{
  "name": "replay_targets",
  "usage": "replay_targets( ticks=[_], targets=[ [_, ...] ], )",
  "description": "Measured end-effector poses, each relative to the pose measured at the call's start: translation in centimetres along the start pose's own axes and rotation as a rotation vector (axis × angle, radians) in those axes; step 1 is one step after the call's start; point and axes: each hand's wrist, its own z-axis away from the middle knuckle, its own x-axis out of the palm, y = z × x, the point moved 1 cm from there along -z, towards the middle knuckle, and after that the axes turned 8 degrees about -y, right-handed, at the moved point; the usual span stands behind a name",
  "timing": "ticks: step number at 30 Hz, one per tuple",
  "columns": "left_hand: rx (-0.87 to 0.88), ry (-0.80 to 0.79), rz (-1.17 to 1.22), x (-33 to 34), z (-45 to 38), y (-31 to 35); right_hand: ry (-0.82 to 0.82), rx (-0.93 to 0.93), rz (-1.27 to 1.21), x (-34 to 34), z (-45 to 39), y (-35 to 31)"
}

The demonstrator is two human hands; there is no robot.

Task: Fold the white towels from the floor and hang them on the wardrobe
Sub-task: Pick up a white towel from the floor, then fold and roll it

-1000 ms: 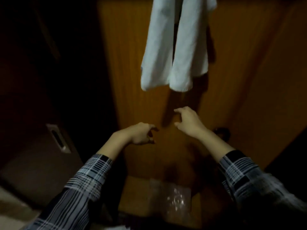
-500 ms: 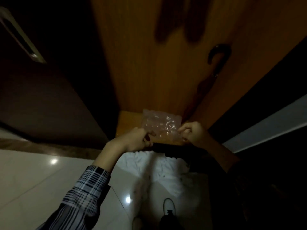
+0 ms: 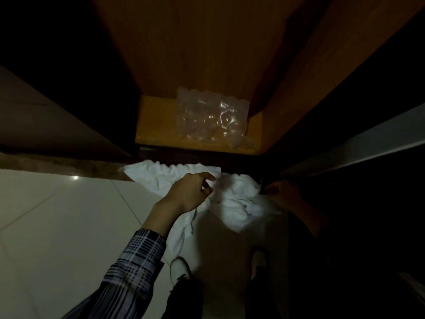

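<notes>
Two hands over a crumpled white towel [image 3: 232, 199] on the floor [image 3: 57, 226] by the wardrobe [image 3: 195, 54] base, left hand [image 3: 188, 194] above it, fingers [image 3: 207, 178] loosely curled, holding nothing, right hand [image 3: 285, 194] in shadow, grip unclear, plastic bag [image 3: 211, 118] on wardrobe ledge.

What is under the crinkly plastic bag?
The plastic bag lies on the wardrobe's wooden bottom shelf. The wood shows through it faintly; what is inside the bag is too blurry to tell.

Left hand [image 3: 188, 194] hovers over crumpled white towels [image 3: 239, 203] on floor [image 3: 57, 226]; right hand [image 3: 285, 195] dim, grip unclear.
</notes>
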Motion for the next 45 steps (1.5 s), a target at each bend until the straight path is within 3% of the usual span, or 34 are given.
replay_targets(
  ticks=[7, 15, 27, 29, 33, 35, 38, 41, 45],
  targets=[
    [-0.135, 0.048, 0.056, 9.6, -12.6, -3.4, -0.077, -0.008, 0.066, 4.7, -13.6, 9.3],
    [-0.241, 0.081, 0.122, 19.1, -25.6, -10.0, -0.095, 0.082, -0.124, 10.6, -29.0, 15.5],
    [-0.301, 0.082, 0.228, 29.1, -34.0, -19.6, -0.12, -0.009, -0.393, 17.9, -43.6, 21.6],
    [-0.303, 0.056, 0.233, 30.1, -34.1, -20.0, -0.145, 0.023, -0.268, 19.6, -44.6, 22.8],
    [-0.299, 0.015, 0.206, 30.7, -33.8, -20.4, -0.041, 0.031, 0.337, 22.7, -44.7, 24.0],
    [-0.287, -0.004, 0.203, 30.6, -33.4, -20.3, -0.031, 0.048, 0.514, 23.3, -43.7, 24.7],
    [-0.271, 0.003, 0.204, 30.3, -32.7, -20.0, -0.006, 0.069, 0.471, 23.8, -41.6, 25.7],
    [-0.25, 0.034, 0.199, 29.4, -31.9, -19.4, 0.083, -0.032, 0.434, 22.5, -39.0, 24.8],
    [-0.217, 0.04, 0.154, 27.3, -29.7, -17.4, 0.309, -0.369, 0.426, 18.9, -35.0, 20.8]
  ],
)
